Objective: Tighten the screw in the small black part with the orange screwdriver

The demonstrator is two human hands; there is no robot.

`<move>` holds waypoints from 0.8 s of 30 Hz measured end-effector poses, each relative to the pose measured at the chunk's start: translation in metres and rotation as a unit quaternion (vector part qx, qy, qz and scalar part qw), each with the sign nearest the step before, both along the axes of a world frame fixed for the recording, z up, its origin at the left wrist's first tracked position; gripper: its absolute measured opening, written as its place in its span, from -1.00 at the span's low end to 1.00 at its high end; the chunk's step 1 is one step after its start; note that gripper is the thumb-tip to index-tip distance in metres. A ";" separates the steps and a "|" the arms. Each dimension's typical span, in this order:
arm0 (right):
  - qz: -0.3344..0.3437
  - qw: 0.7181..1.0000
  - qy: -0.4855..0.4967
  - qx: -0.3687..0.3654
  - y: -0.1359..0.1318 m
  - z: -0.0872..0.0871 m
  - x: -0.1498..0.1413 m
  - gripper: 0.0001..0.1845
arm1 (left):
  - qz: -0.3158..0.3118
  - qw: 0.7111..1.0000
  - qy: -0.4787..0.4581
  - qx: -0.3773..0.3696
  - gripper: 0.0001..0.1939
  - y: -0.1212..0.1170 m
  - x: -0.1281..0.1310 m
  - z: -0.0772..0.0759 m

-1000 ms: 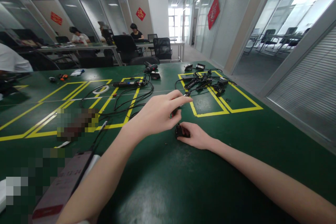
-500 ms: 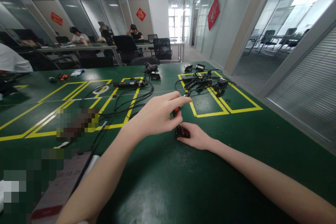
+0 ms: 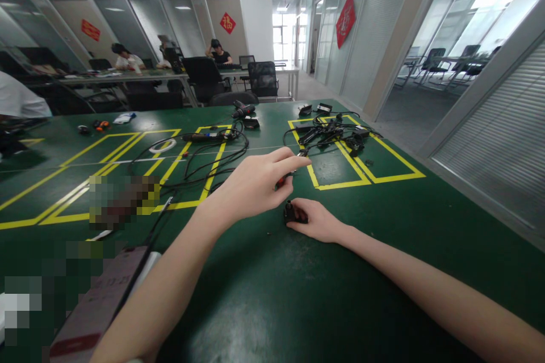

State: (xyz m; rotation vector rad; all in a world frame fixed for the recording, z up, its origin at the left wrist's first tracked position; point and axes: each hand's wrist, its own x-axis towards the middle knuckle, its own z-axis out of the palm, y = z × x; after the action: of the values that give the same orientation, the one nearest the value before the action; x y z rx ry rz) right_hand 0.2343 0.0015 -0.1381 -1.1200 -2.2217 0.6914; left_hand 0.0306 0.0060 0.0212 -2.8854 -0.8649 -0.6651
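My left hand (image 3: pixel 266 178) is closed around a small screwdriver (image 3: pixel 280 182); only part of its red-and-black handle shows between the fingers. This hand hovers above and slightly left of my right hand (image 3: pixel 319 220). The fingers of my right hand grip a small black part (image 3: pixel 290 213) against the table, with a short round stub on its top. A gap separates the left fingers from that part. The screwdriver's tip is hidden or too small to make out.
The green table (image 3: pixel 361 283) carries yellow tape outlines. Black cables and clamps (image 3: pixel 323 133) lie at the back right, a power drill (image 3: pixel 243 109) at the back. A cabled pen-shaped tool (image 3: pixel 206 136) and white ring (image 3: pixel 162 146) lie left. People sit at desks beyond.
The screwdriver has come up off the black part and tilted within my left hand, and the stub on the part now shows. My right hand has stayed in place.
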 end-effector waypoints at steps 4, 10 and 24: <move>0.001 1.000 0.000 -0.001 -0.001 0.001 0.000 -0.78 | 0.006 1.000 0.000 -0.001 -0.51 0.000 -0.002 0.000; -0.004 1.000 -0.001 -0.002 -0.001 0.002 -0.001 -0.77 | 0.001 1.000 -0.008 -0.019 -0.50 0.000 -0.002 0.001; 0.000 1.000 0.000 -0.011 -0.001 0.001 -0.001 -0.78 | -0.001 1.000 -0.007 -0.007 -0.51 0.000 -0.002 0.000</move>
State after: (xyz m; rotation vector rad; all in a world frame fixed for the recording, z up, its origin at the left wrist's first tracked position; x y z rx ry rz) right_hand 0.2329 0.0007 -0.1369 -1.1308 -2.2186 0.7163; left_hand 0.0289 0.0061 0.0214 -2.8969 -0.8720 -0.6829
